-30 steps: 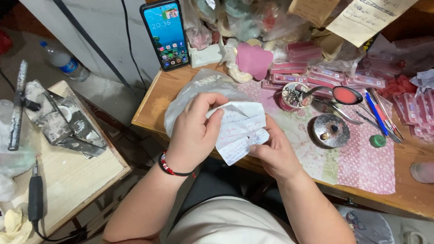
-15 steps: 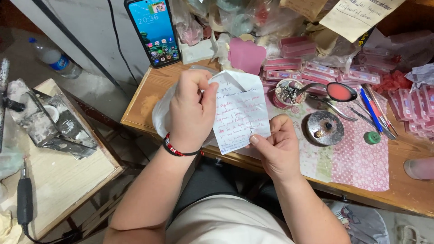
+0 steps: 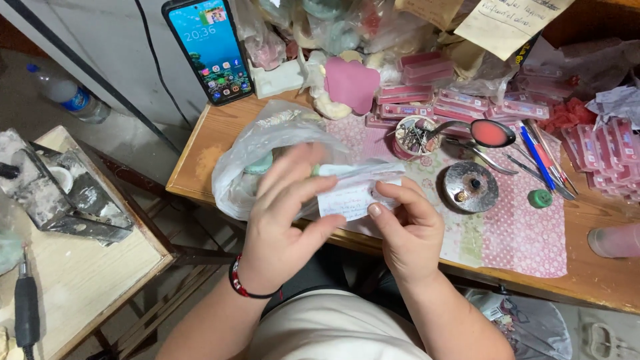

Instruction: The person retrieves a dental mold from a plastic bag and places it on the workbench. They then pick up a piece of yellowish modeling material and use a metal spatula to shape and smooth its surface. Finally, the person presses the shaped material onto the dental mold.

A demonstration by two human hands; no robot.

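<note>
A small white handwritten paper slip (image 3: 350,193), folded over at the top, is held above the wooden table's (image 3: 600,287) front edge. My right hand (image 3: 408,227) pinches its lower right part between thumb and fingers. My left hand (image 3: 283,223), blurred and with a red-and-black bracelet at the wrist, has its fingers spread against the slip's left side. Just behind the slip lies a clear plastic bag (image 3: 257,157) with pale green pieces inside.
A phone (image 3: 209,48) leans at the table's back left. A round metal dish (image 3: 471,187), a cup of small metal parts (image 3: 413,137), a red-faced tool (image 3: 490,133), pens (image 3: 537,160) and pink boxes (image 3: 460,107) lie right. A low side table (image 3: 87,280) stands left.
The slip was opened out upright half a second ago; now it is folded down smaller and held lower. My left hand has shifted from gripping its top to lying spread beside it.
</note>
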